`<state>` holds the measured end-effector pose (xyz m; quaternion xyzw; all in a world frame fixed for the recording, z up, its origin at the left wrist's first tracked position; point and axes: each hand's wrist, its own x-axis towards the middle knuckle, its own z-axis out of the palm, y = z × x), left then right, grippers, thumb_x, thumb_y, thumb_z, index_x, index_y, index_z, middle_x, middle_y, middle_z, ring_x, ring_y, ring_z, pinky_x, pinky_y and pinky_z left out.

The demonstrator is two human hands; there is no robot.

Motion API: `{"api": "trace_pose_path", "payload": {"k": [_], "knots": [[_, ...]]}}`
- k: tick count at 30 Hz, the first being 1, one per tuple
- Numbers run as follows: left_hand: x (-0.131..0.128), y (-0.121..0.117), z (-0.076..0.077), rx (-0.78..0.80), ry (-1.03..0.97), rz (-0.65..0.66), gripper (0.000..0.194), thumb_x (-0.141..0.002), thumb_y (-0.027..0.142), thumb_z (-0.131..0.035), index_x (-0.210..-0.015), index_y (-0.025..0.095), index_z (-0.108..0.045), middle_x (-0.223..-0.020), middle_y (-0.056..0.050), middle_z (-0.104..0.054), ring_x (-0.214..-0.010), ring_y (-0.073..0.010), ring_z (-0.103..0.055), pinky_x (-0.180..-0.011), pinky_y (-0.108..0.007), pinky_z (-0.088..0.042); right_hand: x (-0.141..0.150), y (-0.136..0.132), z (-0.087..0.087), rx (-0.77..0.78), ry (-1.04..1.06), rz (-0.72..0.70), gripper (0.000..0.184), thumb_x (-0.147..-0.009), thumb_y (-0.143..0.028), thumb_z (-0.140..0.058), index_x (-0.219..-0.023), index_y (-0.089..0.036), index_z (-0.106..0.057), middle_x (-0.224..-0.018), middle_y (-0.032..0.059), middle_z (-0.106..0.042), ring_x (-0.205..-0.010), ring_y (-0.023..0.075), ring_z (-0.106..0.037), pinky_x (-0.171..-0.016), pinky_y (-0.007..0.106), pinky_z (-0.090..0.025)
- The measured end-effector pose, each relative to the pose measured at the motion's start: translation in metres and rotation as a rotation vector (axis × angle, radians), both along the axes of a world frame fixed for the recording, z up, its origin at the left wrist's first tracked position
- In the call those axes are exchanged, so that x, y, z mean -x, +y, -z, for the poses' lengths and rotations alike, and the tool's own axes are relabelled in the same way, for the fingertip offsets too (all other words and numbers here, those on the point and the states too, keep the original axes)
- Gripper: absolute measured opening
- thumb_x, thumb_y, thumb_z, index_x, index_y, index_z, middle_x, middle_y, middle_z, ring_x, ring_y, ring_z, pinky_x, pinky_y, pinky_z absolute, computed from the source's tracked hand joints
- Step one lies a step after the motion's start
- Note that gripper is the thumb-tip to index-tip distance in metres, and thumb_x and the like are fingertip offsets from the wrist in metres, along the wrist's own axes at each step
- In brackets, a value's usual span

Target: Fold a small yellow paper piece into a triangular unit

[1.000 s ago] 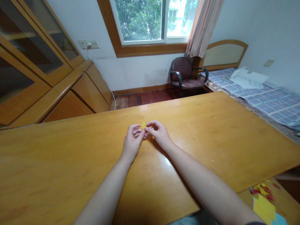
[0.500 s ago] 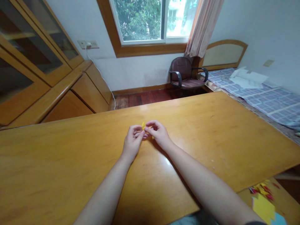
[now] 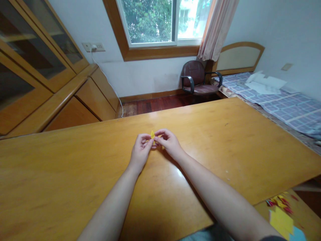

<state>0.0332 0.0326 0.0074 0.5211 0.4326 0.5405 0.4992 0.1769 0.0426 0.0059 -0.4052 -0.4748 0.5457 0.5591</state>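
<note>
Between my two hands is a small piece of folded yellow paper [image 3: 152, 135], its pointed tip showing above the fingertips. My left hand [image 3: 141, 148] pinches it from the left, thumb against the curled fingers. From the right, my right hand [image 3: 169, 141] grips the same paper between thumb and forefinger, with the other fingers curled behind. Most of the paper is covered by the fingers, so its full shape is hidden. Both hands are just above the wooden table [image 3: 75, 177], near its far edge.
At the lower right, a lower surface holds yellow paper sheets [image 3: 281, 221], a light blue sheet [image 3: 297, 234] and a pile of small red and yellow folded pieces [image 3: 280, 202]. Beyond the table stand a brown armchair [image 3: 198, 78], a bed [image 3: 283, 103] and a wooden cabinet [image 3: 82, 100].
The yellow paper has turned slightly between my fingers and shifted a little to the left. Both hands keep their grip in nearly the same place.
</note>
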Motion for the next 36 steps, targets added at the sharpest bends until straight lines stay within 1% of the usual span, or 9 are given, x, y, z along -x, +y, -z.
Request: {"api": "trace_pose_path", "payload": {"k": [3,7,11,17,22,25,31,36], "knots": [[0.0007,0.0000,-0.0002,0.010,-0.014,0.016,0.033,-0.079,0.039,-0.073,-0.097,0.021,-0.052,-0.091,0.002,-0.061,-0.067,-0.0116,-0.068,-0.062,-0.027,-0.060,-0.0002,-0.0006,-0.0022,0.001,-0.013,-0.009,0.023,-0.071,-0.033,-0.074,-0.088,-0.018,-0.066,-0.067,-0.0029,-0.060,-0.056,0.0103,-0.051,-0.056,0.024,-0.039],[0.0020,0.0000,-0.0006,0.030,-0.040,0.055,0.032,-0.080,0.038,-0.072,-0.097,0.022,-0.050,-0.089,0.002,-0.062,-0.064,-0.0117,-0.068,-0.060,-0.026,-0.058,-0.0003,-0.0016,-0.0041,0.017,-0.006,-0.023,0.023,-0.071,-0.034,-0.074,-0.086,-0.019,-0.066,-0.058,-0.0054,-0.055,-0.053,0.0103,-0.049,-0.054,0.024,-0.037],[0.0038,0.0011,-0.0005,0.047,-0.057,0.081,0.031,-0.080,0.037,-0.072,-0.095,0.021,-0.050,-0.086,0.003,-0.063,-0.065,-0.0126,-0.068,-0.060,-0.025,-0.057,-0.0013,-0.0017,-0.0040,0.032,-0.001,-0.044,0.023,-0.070,-0.034,-0.075,-0.084,-0.019,-0.065,-0.056,-0.0061,-0.053,-0.052,0.0102,-0.048,-0.054,0.023,-0.037],[0.0047,0.0016,-0.0002,0.033,-0.065,0.097,0.029,-0.079,0.035,-0.072,-0.094,0.021,-0.051,-0.083,0.002,-0.065,-0.066,-0.0126,-0.068,-0.064,-0.026,-0.057,-0.0044,-0.0010,-0.0028,0.020,-0.009,-0.066,0.020,-0.069,-0.032,-0.074,-0.081,-0.018,-0.065,-0.058,-0.0053,-0.055,-0.054,0.0100,-0.049,-0.056,0.024,-0.038],[0.0044,0.0013,0.0006,0.031,-0.073,0.106,0.028,-0.079,0.034,-0.073,-0.093,0.021,-0.053,-0.084,0.002,-0.066,-0.068,-0.0128,-0.068,-0.068,-0.027,-0.057,-0.0062,-0.0017,-0.0028,0.024,-0.001,-0.075,0.021,-0.070,-0.032,-0.074,-0.083,-0.018,-0.065,-0.060,-0.0048,-0.056,-0.055,0.0104,-0.050,-0.058,0.024,-0.039],[0.0050,0.0016,0.0008,0.022,-0.062,0.108,0.026,-0.079,0.034,-0.073,-0.090,0.020,-0.055,-0.081,0.002,-0.066,-0.068,-0.0126,-0.067,-0.068,-0.027,-0.057,-0.0072,-0.0017,-0.0032,0.025,-0.012,-0.074,0.022,-0.070,-0.032,-0.074,-0.085,-0.018,-0.067,-0.063,-0.0041,-0.058,-0.056,0.0106,-0.052,-0.058,0.024,-0.040],[0.0063,0.0021,0.0003,0.021,-0.069,0.108,0.025,-0.078,0.034,-0.074,-0.090,0.020,-0.058,-0.080,0.002,-0.066,-0.067,-0.0126,-0.067,-0.067,-0.027,-0.057,-0.0086,-0.0013,-0.0046,-0.054,-0.049,-0.064,0.014,-0.070,-0.029,-0.073,-0.078,-0.019,-0.069,-0.071,-0.0019,-0.061,-0.060,0.0107,-0.052,-0.060,0.025,-0.043],[0.0072,0.0028,0.0007,0.050,-0.079,0.119,0.026,-0.077,0.035,-0.075,-0.091,0.019,-0.060,-0.081,0.000,-0.069,-0.068,-0.0141,-0.068,-0.068,-0.029,-0.058,-0.0087,-0.0016,-0.0045,-0.058,-0.045,-0.065,0.012,-0.071,-0.029,-0.072,-0.078,-0.019,-0.070,-0.073,-0.0013,-0.061,-0.062,0.0115,-0.054,-0.063,0.026,-0.045]]}}
